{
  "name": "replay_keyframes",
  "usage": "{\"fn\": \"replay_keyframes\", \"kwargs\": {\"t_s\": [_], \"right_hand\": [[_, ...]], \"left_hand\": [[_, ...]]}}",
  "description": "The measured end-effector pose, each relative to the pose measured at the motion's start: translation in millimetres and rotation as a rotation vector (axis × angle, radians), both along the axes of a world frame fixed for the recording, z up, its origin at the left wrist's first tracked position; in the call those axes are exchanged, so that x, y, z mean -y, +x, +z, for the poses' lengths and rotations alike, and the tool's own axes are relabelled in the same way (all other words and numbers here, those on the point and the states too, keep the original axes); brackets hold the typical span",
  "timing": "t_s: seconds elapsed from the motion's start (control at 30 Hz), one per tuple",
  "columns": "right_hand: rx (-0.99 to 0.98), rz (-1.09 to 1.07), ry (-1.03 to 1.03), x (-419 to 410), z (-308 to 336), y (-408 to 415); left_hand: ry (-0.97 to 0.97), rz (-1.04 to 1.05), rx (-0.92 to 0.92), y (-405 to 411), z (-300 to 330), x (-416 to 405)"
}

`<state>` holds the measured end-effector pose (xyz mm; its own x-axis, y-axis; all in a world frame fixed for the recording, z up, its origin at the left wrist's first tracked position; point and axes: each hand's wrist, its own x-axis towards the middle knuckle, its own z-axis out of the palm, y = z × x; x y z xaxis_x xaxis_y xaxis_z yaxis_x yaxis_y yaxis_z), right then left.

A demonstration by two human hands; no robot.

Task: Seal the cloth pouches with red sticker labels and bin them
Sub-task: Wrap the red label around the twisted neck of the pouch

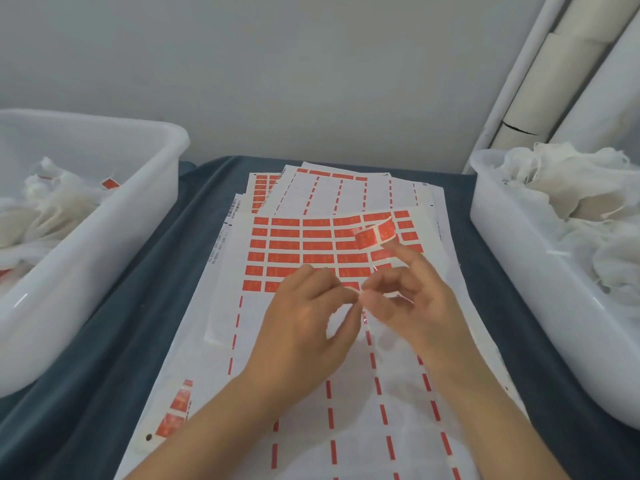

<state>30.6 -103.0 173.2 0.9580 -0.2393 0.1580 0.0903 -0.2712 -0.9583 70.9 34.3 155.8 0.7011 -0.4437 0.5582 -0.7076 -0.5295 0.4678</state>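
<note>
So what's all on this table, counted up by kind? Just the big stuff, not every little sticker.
White plastic bins: 2, left bin, right bin
Hands: 2, left hand, right hand
Curled red sticker strip: 1
Total: 5

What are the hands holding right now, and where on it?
Both hands pinch one curled strip of red sticker labels at its lower end, left hand and right hand fingertips meeting there; the upper end curls free.
</note>
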Motion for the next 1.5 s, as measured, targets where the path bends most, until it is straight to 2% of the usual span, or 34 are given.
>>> {"fn": "replay_keyframes", "kwargs": {"t_s": [0.1,0.3,0.53,0.63,0.77,1.0,1.1,1.3,1.5], "right_hand": [[0.038,0.001,-0.088,1,-6,-1],[0.066,0.01,-0.055,6,-7,0],[0.048,-0.018,-0.114,6,-9,-1],[0.062,-0.067,-0.085,9,-6,-1],[0.087,-0.131,-0.082,13,-4,-1],[0.078,-0.169,-0.104,12,-5,0],[0.084,-0.193,-0.02,14,2,-4],[-0.048,0.038,0.029,1,2,-5],[-0.082,-0.004,0.014,6,-4,-3]], "left_hand": [[0.028,0.0,0.011,-1,-2,0],[0.029,-0.016,-0.011,-1,-1,0],[0.018,-0.032,0.009,-1,-1,0],[-0.028,-0.076,-0.097,-2,4,-1],[-0.206,-0.064,-0.385,1,9,-1],[-0.249,-0.084,-0.443,10,10,-5],[-0.276,-0.075,-0.488,14,9,-8],[-0.253,-0.119,-0.478,11,9,-7],[-0.279,-0.113,-0.479,11,9,-7]]}}
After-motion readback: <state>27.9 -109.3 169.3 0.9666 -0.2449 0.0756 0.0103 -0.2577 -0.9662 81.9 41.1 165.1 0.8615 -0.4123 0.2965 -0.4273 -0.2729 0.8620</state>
